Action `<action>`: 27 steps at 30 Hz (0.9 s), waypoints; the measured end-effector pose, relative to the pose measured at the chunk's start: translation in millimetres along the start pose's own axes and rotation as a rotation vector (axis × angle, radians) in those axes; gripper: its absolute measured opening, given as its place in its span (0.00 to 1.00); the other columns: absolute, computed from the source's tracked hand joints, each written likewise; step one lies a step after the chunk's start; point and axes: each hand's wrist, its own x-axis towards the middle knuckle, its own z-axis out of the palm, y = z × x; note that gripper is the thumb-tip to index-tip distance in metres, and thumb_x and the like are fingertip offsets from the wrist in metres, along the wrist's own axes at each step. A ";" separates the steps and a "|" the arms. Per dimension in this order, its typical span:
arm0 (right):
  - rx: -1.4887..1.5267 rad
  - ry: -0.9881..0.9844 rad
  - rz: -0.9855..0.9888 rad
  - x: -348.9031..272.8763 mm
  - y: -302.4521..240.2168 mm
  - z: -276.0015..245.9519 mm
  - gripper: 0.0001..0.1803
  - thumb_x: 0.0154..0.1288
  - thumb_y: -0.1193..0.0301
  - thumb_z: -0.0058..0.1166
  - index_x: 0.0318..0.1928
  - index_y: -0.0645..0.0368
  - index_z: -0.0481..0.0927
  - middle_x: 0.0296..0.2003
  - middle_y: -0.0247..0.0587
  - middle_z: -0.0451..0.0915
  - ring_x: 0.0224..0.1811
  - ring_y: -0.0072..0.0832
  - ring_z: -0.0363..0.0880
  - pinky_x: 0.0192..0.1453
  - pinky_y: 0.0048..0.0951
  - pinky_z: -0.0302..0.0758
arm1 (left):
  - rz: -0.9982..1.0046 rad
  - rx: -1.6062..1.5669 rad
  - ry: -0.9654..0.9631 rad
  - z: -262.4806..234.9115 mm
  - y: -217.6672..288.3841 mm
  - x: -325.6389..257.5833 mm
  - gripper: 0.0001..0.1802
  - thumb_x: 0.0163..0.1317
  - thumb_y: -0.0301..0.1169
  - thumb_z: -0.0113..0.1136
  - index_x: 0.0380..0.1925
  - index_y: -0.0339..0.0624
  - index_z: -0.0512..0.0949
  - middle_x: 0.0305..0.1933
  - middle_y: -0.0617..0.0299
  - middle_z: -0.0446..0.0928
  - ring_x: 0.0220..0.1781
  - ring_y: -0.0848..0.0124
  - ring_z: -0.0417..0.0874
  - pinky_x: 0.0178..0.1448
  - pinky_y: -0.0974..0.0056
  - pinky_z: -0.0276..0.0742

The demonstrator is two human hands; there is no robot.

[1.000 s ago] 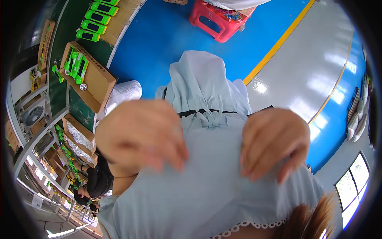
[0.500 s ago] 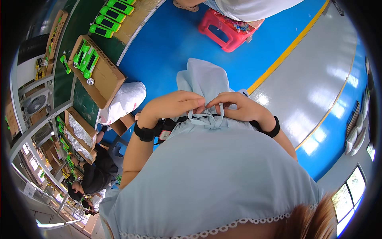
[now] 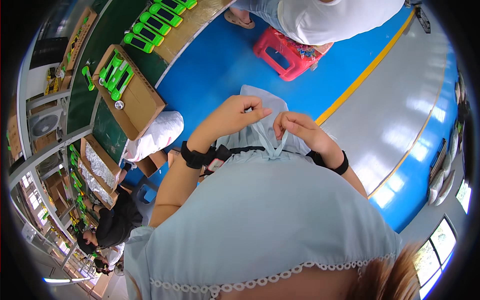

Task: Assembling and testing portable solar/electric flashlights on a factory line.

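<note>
At the waist of my light blue dress point(image 3: 260, 210), a thin tie string point(image 3: 266, 140) comes up from the gathered waistline in two ends. My left hand point(image 3: 246, 113) is closed in a pinch on one end, with the fingers curled. To its right, my right hand point(image 3: 299, 127) pinches the other end, thumb and forefinger together. The two hands are apart, with the string spread in a V between them. Each wrist wears a black strap, and a dark belt point(image 3: 245, 149) runs round the waist under the hands.
On the green workbench at left stand an open cardboard box point(image 3: 142, 107) with green devices and a row of green devices point(image 3: 150, 31). Below it lies a white sack point(image 3: 159, 131). Ahead, a person sits on a red stool point(image 3: 286, 59). Another person in black point(image 3: 117, 217) works at lower left.
Both hands have lifted away from the waistline and moved apart, drawing the string ends upward. The view has shifted slightly, showing more of the seated person.
</note>
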 end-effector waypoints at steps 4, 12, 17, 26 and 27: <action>-0.084 0.105 0.017 1.7 3.6 -5.8 0.16 0.68 0.60 0.45 0.31 0.60 0.72 0.32 0.32 0.73 0.36 0.19 0.70 0.42 0.22 0.69 | -0.044 0.087 -0.012 0.1 -7.4 10.5 0.20 0.60 0.39 0.58 0.15 0.42 0.65 0.16 0.72 0.58 0.21 0.82 0.55 0.23 0.71 0.52; -0.111 0.119 0.141 9.5 11.8 -7.9 0.12 0.67 0.63 0.47 0.33 0.59 0.74 0.33 0.33 0.77 0.36 0.19 0.72 0.43 0.23 0.71 | -0.093 0.332 0.152 -2.6 -17.1 16.2 0.21 0.58 0.41 0.60 0.16 0.38 0.67 0.13 0.66 0.61 0.17 0.76 0.58 0.21 0.68 0.55; -0.249 -0.004 0.235 10.0 32.6 -10.9 0.11 0.67 0.65 0.45 0.37 0.60 0.75 0.36 0.33 0.78 0.40 0.20 0.73 0.45 0.23 0.70 | -0.051 0.519 0.119 3.0 -35.1 7.3 0.19 0.57 0.43 0.59 0.20 0.37 0.72 0.17 0.55 0.71 0.19 0.61 0.70 0.24 0.61 0.64; -0.223 0.041 0.062 8.4 -2.3 0.6 0.13 0.68 0.71 0.42 0.48 0.64 0.72 0.42 0.39 0.75 0.46 0.25 0.73 0.52 0.27 0.69 | 0.358 0.233 -0.048 -4.2 55.0 -24.9 0.08 0.54 0.32 0.61 0.27 0.43 0.73 0.26 0.62 0.71 0.27 0.69 0.74 0.31 0.66 0.69; -0.255 -0.006 0.062 7.7 -6.5 4.2 0.14 0.67 0.70 0.42 0.49 0.64 0.72 0.42 0.39 0.75 0.46 0.25 0.73 0.52 0.27 0.69 | 0.351 0.176 -0.126 0.6 71.9 -32.3 0.09 0.54 0.33 0.62 0.27 0.43 0.73 0.26 0.62 0.71 0.27 0.67 0.73 0.31 0.64 0.68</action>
